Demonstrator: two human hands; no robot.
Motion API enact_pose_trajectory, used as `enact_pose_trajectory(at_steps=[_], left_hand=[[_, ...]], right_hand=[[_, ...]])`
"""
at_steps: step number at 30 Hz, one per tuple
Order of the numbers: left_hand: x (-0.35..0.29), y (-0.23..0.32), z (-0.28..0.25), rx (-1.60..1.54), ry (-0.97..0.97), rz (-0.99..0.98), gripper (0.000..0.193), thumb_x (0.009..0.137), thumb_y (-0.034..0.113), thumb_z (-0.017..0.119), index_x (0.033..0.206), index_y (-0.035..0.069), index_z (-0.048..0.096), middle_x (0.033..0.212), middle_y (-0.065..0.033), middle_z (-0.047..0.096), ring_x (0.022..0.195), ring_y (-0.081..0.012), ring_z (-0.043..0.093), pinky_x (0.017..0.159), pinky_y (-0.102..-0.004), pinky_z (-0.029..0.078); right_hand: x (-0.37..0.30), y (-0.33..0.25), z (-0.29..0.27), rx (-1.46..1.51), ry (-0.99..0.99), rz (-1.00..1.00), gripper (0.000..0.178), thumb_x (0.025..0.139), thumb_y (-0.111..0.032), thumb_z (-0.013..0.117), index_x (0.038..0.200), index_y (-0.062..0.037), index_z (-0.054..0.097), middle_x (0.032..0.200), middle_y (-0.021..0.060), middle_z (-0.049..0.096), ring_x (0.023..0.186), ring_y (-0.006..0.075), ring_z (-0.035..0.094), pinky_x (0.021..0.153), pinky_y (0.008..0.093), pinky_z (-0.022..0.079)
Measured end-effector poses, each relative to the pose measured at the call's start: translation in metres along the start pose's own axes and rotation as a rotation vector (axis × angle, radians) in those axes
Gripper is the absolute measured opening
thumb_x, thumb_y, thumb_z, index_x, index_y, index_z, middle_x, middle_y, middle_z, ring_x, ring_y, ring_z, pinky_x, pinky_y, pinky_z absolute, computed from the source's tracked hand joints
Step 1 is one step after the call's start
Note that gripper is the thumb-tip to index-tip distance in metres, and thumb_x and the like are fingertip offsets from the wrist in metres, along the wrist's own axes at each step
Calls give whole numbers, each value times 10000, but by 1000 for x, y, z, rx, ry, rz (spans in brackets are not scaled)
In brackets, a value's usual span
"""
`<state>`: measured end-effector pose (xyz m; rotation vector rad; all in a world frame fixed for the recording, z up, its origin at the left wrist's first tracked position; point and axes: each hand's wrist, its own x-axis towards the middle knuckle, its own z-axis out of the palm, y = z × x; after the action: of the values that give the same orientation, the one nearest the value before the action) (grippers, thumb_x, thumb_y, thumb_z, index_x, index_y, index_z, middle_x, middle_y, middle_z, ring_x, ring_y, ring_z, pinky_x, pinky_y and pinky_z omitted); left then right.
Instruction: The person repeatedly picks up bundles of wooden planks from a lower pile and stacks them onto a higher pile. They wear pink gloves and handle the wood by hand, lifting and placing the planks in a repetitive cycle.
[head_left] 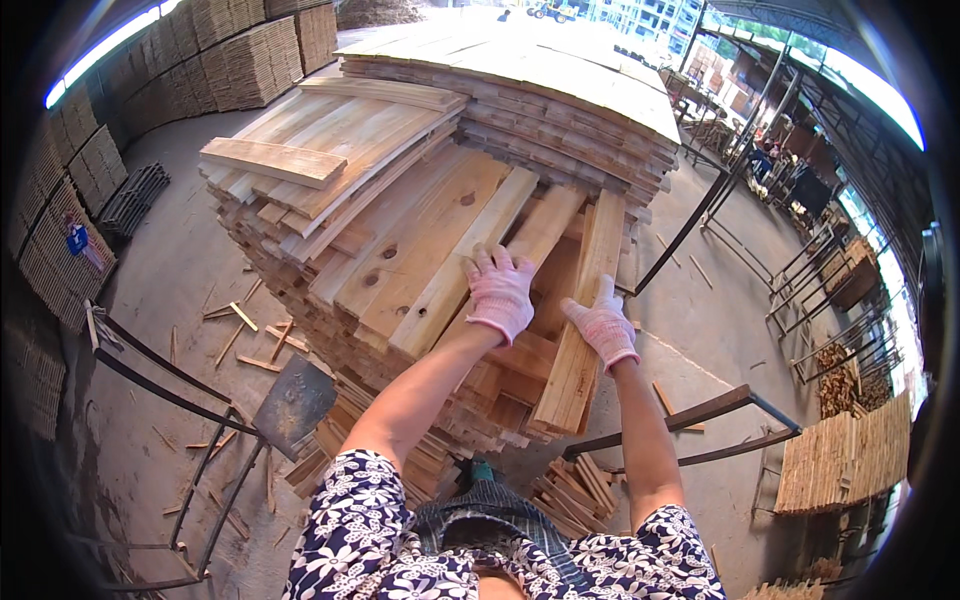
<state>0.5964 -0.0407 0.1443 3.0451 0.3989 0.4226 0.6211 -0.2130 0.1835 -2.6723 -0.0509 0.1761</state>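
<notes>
A tall stack of wooden boards stands in front of me. My left hand, in a pale pinkish work glove, lies on its top layer with the fingers spread, beside a narrow board. Along the stack's right edge runs a long wooden board. My right hand, gloved alike, grips that board by its outer side, thumb across the top; its lower fingers are hidden. Between my hands a gap shows lower boards.
Higher board layers rise at the back. A loose plank lies on the left pile. Metal frames stand at both sides. Wood offcuts litter the floor. Stacked boards line the left wall.
</notes>
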Motion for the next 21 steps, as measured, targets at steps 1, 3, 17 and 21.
enact_pose_trajectory(at_steps=[1,3,17,21], left_hand=[[4,2,-6,-84,-68,-59,524,881,254,647,1378,129,535,1502,-266,399,1425,-525,321,1157,-713,180],[12,12,-12,-117,-101,-60,500,893,265,637,1370,145,549,1481,-277,424,1409,-549,329,1151,-720,182],[6,17,14,133,-81,-14,485,973,221,547,1452,210,478,1579,-190,377,1399,-530,344,1046,-772,271],[26,20,9,145,-53,91,483,977,231,535,1457,254,492,1583,-181,346,1409,-483,341,1043,-770,272]], right_hand=[[1,2,4,10,26,-5,950,825,-597,685,1544,-139,267,1441,298,468,1284,482,542,1047,545,454],[7,9,8,11,65,4,955,818,-590,693,1542,-137,264,1439,291,468,1278,483,544,1034,546,463],[14,4,19,56,96,-4,941,808,-509,729,1542,-145,267,1422,311,449,1265,487,547,1028,536,474],[7,-4,9,91,63,6,954,804,-494,736,1556,-158,253,1420,304,449,1254,481,558,1023,538,477]])
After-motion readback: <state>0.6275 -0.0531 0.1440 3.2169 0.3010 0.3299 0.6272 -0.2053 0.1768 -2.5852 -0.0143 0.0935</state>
